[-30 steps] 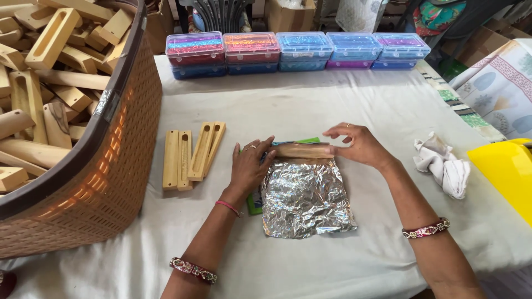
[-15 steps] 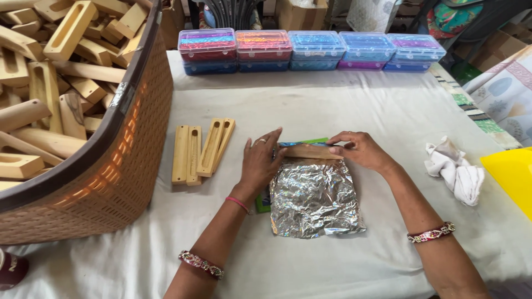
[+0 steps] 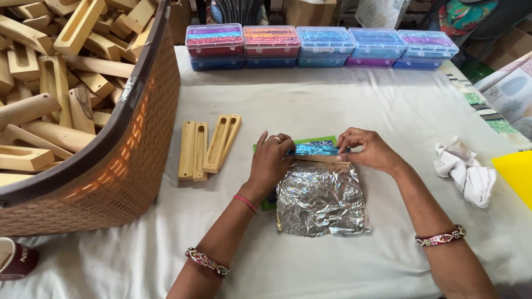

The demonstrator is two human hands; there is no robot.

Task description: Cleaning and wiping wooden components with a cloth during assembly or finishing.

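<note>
My left hand (image 3: pixel 271 161) and my right hand (image 3: pixel 370 149) pinch the two ends of a long wooden piece (image 3: pixel 321 158) whose top shows a shiny blue strip (image 3: pixel 316 149). The piece lies across the far edge of a crumpled silver foil sheet (image 3: pixel 321 199). A green sheet (image 3: pixel 321 140) peeks out behind it and under the foil's left side. Both hands rest on the white cloth-covered table (image 3: pixel 343 105).
Several slotted wooden pieces (image 3: pixel 208 145) lie left of my hands. A large brown woven basket (image 3: pixel 119 166) full of similar wooden pieces fills the left. Coloured plastic boxes (image 3: pixel 321 47) line the far edge. A white rag (image 3: pixel 465 169) and a yellow object (image 3: pixel 515 171) sit right.
The wooden piece between my hands now shows a shiny blue strip on top, where bare wood showed before. Both hands stay at its ends, and the camera has shifted slightly.
</note>
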